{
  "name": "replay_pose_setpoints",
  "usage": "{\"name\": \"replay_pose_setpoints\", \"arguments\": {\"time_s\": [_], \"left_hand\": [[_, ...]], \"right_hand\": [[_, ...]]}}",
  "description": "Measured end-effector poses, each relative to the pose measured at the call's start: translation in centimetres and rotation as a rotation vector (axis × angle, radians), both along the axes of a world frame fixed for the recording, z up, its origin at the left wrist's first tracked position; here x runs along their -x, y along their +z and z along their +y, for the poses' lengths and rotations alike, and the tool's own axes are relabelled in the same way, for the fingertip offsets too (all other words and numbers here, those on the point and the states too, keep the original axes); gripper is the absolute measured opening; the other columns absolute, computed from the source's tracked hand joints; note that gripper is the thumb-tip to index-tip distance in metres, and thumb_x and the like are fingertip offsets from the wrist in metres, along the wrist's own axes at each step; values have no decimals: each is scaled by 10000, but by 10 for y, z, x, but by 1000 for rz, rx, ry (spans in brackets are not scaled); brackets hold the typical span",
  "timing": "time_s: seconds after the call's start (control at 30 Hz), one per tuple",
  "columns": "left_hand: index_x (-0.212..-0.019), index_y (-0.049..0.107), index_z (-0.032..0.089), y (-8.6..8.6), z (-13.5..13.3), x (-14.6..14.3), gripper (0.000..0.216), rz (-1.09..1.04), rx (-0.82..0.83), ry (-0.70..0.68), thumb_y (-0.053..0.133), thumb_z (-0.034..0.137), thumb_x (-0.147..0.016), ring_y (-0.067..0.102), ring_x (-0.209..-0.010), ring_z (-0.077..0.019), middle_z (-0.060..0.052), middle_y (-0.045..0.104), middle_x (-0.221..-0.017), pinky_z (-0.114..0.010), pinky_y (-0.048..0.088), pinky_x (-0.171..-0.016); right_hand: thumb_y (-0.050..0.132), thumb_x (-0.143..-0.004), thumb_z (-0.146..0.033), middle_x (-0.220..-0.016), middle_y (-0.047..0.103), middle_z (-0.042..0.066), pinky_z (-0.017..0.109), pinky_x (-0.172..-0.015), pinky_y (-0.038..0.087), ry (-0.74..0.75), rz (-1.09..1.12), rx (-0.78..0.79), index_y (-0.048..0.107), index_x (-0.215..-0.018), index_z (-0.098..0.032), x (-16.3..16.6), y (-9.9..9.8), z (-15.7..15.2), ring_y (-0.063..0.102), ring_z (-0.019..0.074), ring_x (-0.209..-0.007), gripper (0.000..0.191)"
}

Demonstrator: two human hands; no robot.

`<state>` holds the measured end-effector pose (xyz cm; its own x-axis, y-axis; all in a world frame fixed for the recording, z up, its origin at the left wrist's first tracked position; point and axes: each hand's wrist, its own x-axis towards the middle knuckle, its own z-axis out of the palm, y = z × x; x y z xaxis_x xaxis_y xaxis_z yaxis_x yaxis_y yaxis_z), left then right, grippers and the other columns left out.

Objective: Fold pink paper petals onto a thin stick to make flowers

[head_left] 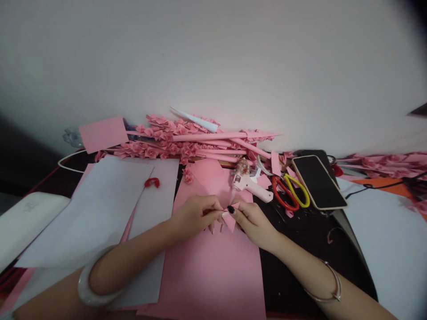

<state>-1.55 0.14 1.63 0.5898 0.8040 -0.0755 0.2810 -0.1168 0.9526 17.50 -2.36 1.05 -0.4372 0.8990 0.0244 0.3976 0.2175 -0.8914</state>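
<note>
One folded pink paper piece (230, 222), partly hidden by the left hand (195, 214) and right hand (256, 221), its folds hard to make out, over a large pink sheet (215, 278). Thumbs and fingers pinch it from either side; both forearms converge, cut off at the lower edge.

Dim, flat, diffuse light, grey wall (213, 58) falling to near-black at left edge, dark vignette in upper right corner, shadows faint, soft, paper flowers (396, 165) at right edge blurred, wide-angle stretch toward lower corners.
</note>
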Motion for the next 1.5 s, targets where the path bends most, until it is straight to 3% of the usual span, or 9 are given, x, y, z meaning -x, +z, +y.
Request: {"name": "replay_pose_setpoints", "arguments": {"time_s": [0.3,0.4,0.7,0.97,1.27,1.5], "left_hand": [[-688,500,153,-1,-3,-2,166,-74,176,-72,475,194,-846,589,-439,-72,0,647,-652,-177,445,-443],[-699,498,155,-3,-4,-3,142,-87,204,-96,483,186,-836,580,-438,-69,0,643,-675,-183,468,-445],[-703,486,150,-1,-4,-3,170,-63,308,-200,470,224,-855,545,-365,-52,-12,663,-676,-145,397,-360],[-711,502,141,-1,1,-2,185,-167,256,-84,473,241,-865,528,-375,-38,-15,673,-695,-156,387,-396],[-678,472,170,-1,1,-3,166,-142,277,-134,526,216,-827,527,-406,-66,66,553,-441,-157,345,-423],[-625,477,166,-4,7,-1,240,-232,240,132,570,303,-799,433,-379,-57,30,604,-488,-163,335,-390]], "right_hand": [[356,-954,-326,-517,372,-55,218,-483,288,-28,-51,-66,390,-627,-195,2,2,0,355,91,-471,354],[396,-933,-290,-529,354,-61,216,-487,277,-15,-65,-88,421,-655,-189,2,2,1,330,89,-484,297],[405,-904,-235,-513,289,-68,217,-465,228,-8,-87,-123,363,-594,-187,2,0,0,276,79,-469,316],[387,-928,-325,-490,318,-64,220,-452,248,-124,5,-58,315,-573,-200,3,2,3,321,82,-454,383],[431,-911,-280,-495,253,-72,220,-441,207,-5,-8,-89,326,-558,-186,2,2,2,252,68,-448,381],[335,-963,-370,-503,442,-45,222,-435,291,-237,240,-18,459,-699,-182,2,-1,-2,380,83,-426,346]]}}
